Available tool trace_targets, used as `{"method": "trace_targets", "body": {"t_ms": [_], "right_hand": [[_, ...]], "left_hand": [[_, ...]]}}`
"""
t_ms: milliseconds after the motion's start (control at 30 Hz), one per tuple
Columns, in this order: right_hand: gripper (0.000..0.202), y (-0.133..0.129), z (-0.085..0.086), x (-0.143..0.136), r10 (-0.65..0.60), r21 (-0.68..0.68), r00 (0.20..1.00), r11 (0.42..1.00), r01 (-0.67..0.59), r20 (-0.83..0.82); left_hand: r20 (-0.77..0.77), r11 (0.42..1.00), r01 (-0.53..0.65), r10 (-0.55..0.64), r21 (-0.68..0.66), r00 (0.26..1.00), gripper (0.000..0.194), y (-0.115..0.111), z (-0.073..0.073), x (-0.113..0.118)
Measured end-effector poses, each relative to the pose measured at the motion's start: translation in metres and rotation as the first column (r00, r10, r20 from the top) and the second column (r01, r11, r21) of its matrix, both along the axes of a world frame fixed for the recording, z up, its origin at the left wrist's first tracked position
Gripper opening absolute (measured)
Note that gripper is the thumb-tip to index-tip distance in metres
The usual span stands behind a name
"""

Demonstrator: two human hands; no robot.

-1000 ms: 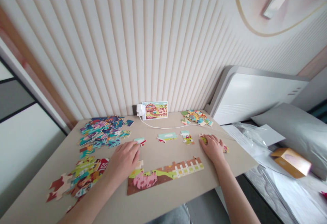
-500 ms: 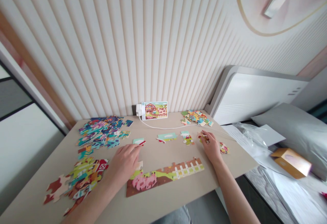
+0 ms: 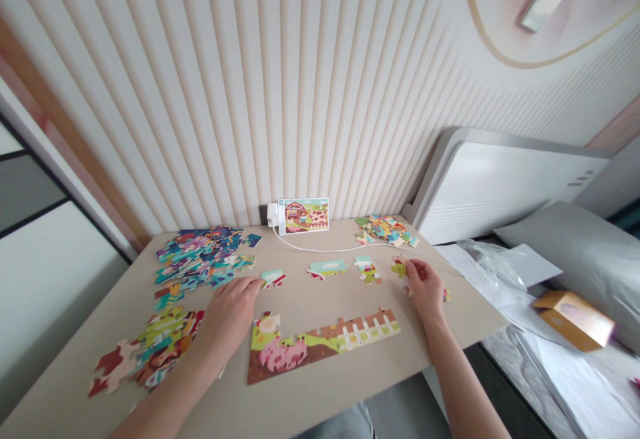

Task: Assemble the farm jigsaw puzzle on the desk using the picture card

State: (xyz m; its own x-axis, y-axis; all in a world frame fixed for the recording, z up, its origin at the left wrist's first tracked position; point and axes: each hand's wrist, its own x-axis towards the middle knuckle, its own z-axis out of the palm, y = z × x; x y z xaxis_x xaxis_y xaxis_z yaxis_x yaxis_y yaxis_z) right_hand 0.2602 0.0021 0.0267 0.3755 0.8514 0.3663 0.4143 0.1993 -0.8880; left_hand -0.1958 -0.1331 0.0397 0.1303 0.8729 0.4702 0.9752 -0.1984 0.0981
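My left hand (image 3: 234, 309) rests low over the table, fingers extended, with its fingertips at the left edge of a blue-and-red puzzle piece (image 3: 273, 278). Its thumb is hidden. At the right, my right hand (image 3: 426, 287) pinches a puzzle piece with green on it (image 3: 399, 265) between thumb and fingers. Another piece (image 3: 447, 295) lies partly hidden behind that hand. Between the hands are a sky-blue piece strip (image 3: 327, 268) and a piece with a red tractor (image 3: 367, 270). Nearer me lies a joined strip with a pig and white fence (image 3: 320, 349).
A picture card (image 3: 304, 216) leans against the wall beside a white charger (image 3: 273, 214), whose cable (image 3: 320, 250) crosses the table. Piles of pieces lie at back left (image 3: 200, 255), front left (image 3: 167, 349) and back right (image 3: 386, 230). A bed with an orange box (image 3: 570, 319) stands right.
My left hand has drawn back leftward, uncovering more of the blue-and-red piece. My right hand has shifted slightly right, and the piece at its fingertips now shows green rather than brown.
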Motion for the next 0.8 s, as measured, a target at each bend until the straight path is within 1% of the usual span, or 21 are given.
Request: {"method": "trace_targets", "body": {"t_ms": [200, 400, 500, 567, 633, 700, 733, 800], "right_hand": [[0.061, 0.001, -0.004, 0.005, -0.072, -0.005, 0.997, 0.997, 0.072, -0.026], [0.067, -0.001, -0.002, 0.005, -0.036, -0.026, 0.998, 0.999, 0.035, -0.055], [0.067, -0.003, 0.003, 0.002, -0.040, -0.036, 0.996, 0.999, 0.037, -0.080], [0.066, -0.010, 0.007, -0.004, -0.020, -0.037, 0.995, 0.999, 0.017, -0.098], [0.062, -0.025, 0.011, -0.016, 0.049, -0.023, 0.994, 0.998, -0.051, -0.093], [0.052, -0.047, 0.014, -0.035, 0.184, -0.011, 0.982, 0.983, -0.185, -0.046], [0.047, -0.061, 0.015, -0.047, 0.293, -0.048, 0.956, 0.955, -0.293, -0.014], [0.037, -0.088, 0.017, -0.073, 0.512, -0.173, 0.858, 0.848, -0.500, 0.027]], "left_hand": [[0.000, 0.998, 0.048, -0.048, -0.027, 0.999, 0.043, -0.001, -0.003, 0.010], [0.026, 0.995, 0.100, -0.100, -0.029, 0.995, 0.047, 0.000, -0.008, 0.011], [0.040, 0.994, 0.104, -0.103, -0.017, 0.994, 0.044, 0.001, -0.006, 0.012], [0.079, 0.991, 0.131, -0.130, -0.002, 0.988, 0.040, 0.001, -0.002, 0.015], [0.150, 0.979, 0.202, -0.199, -0.005, 0.968, 0.038, -0.001, 0.002, 0.020], [0.239, 0.953, 0.302, -0.285, -0.034, 0.928, 0.041, -0.005, 0.006, 0.027], [0.284, 0.934, 0.353, -0.324, -0.056, 0.902, 0.043, -0.007, 0.007, 0.031], [0.361, 0.891, 0.443, -0.383, -0.098, 0.850, 0.048, -0.012, 0.009, 0.039]]}}
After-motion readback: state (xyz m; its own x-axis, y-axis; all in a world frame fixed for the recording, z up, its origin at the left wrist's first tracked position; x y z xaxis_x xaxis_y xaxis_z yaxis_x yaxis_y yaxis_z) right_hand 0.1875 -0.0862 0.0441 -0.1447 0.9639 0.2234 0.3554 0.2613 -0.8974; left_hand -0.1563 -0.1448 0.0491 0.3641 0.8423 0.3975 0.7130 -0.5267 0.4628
